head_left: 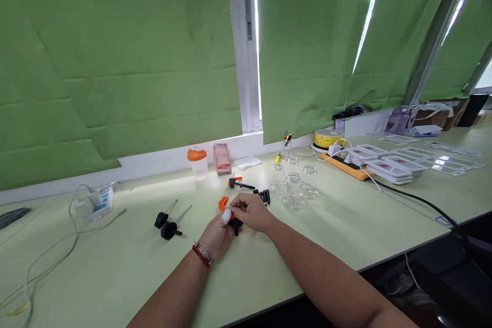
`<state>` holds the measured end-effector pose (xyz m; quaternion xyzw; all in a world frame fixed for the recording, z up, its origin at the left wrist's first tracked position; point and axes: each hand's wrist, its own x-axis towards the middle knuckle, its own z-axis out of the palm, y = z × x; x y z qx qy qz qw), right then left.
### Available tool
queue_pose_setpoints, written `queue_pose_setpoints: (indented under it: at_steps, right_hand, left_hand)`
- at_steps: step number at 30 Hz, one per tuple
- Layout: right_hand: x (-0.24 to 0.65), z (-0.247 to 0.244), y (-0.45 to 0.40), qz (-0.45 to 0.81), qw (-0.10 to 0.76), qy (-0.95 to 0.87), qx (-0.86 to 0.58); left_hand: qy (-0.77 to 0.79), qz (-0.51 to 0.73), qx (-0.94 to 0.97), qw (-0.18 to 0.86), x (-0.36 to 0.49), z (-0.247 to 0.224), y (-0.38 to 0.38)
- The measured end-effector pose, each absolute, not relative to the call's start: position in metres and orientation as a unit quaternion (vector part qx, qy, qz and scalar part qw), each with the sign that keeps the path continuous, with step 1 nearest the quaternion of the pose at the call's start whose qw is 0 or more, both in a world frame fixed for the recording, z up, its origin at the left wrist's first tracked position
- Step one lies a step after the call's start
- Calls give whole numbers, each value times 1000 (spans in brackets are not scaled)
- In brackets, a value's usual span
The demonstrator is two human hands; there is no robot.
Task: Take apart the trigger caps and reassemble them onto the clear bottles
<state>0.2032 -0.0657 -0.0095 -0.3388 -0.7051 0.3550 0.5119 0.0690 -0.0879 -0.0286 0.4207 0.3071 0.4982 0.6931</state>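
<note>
My left hand (216,238), a white wrap on its thumb, is closed around a small black part (237,223) with a bit of orange showing at its top. My right hand (254,212) is closed in a pinch at the top of that part; its fingertips hide what lies between them. Just behind the hands is a curved orange piece (222,203). Black cylindrical parts (265,196) lie beyond my right hand, and an orange and black part with a long black stem (232,182) is farther back. To the left lie two black knob-like heads with metal rods (169,230).
Several clear glass jars (294,193) stand to the right of the hands. An orange-lidded cup (198,165) is near the wall. White cables (57,246) trail from a power strip (103,202) at left. An orange power strip (348,166) and stacked white cards (390,169) lie at right.
</note>
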Motion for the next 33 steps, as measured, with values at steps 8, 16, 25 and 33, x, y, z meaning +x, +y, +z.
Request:
queue_pose_setpoints:
  at_steps: [8,16,25,33]
  right_hand:
    - [209,-11,-63,238,459,-787,-337]
    - [211,-5,-66,134,385,-863,-298]
    - [213,-3,-65,93,315,-901,-282]
    - [210,-7,-65,156,310,-909,-230]
  left_hand:
    - [299,498,418,699,65,-34,-84]
    - [258,554,373,698,60,-39,-76]
    - [315,474,504,650,48,-17,-82]
    - [329,430,597,592,51,-9,-90]
